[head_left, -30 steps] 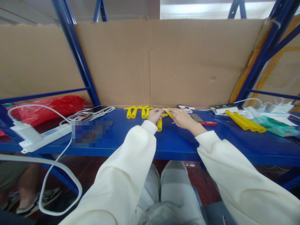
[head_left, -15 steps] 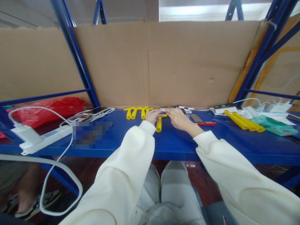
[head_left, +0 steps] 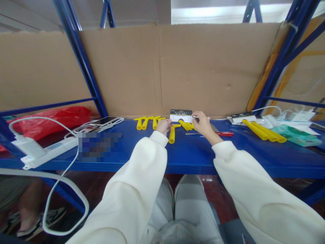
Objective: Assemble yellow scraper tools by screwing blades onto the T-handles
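Observation:
A black-and-white printed card [head_left: 181, 117] stands tilted up at the back of the blue table, facing me. The fingers of my left hand [head_left: 164, 126] are pinched at its lower left corner. At its right edge, my right hand [head_left: 201, 122] has its fingers closed; the fingertips are small and partly hidden. In front of the card lie yellow tube-shaped pieces [head_left: 185, 125], partly behind my right hand. A yellow T-shaped piece [head_left: 172, 135] rests just below my left hand, and several more yellow T-shaped pieces [head_left: 144, 123] are lined up to the left.
A red-handled screwdriver [head_left: 224, 134] lies right of my right hand. Farther right are a carded pack [head_left: 243, 117] with yellow tubes [head_left: 265, 132] and a green packet [head_left: 291, 135]. At left are a power strip [head_left: 53, 149], cables, a phone [head_left: 105, 120] and a red bag [head_left: 56, 120].
My right hand has lifted from lying flat over the card and moved right to its edge. The card now stands up, and yellow pieces show in front of it. My left hand has barely shifted.

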{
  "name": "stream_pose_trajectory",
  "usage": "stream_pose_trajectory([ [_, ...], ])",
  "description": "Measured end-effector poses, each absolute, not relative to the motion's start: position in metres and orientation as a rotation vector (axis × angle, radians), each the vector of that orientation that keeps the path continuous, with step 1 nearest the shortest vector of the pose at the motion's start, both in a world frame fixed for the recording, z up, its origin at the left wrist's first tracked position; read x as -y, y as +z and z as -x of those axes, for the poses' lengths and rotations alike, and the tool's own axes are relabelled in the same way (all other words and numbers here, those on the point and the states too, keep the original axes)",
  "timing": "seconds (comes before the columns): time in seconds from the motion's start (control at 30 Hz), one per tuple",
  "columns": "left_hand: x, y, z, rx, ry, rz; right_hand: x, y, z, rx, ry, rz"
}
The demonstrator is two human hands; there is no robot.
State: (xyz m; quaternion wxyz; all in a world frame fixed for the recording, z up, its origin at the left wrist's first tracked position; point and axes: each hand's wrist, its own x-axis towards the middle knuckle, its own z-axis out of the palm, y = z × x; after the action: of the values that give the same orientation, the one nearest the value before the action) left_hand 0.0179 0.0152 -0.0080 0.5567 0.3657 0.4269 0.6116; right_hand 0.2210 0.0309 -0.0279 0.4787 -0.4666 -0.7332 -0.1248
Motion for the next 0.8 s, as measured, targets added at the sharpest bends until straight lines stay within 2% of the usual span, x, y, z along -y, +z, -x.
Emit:
stream_pose_trajectory([
  [0.27,-0.012,-0.006,-0.019,-1.003,1.469,-0.796,-0.046,-0.034,-0.228,1.763,-0.085,0.98],
  [0.8,-0.016,-0.008,-0.018,-1.075,1.533,-0.791,-0.031,-0.03,-0.222,1.966,-0.03,0.85],
])
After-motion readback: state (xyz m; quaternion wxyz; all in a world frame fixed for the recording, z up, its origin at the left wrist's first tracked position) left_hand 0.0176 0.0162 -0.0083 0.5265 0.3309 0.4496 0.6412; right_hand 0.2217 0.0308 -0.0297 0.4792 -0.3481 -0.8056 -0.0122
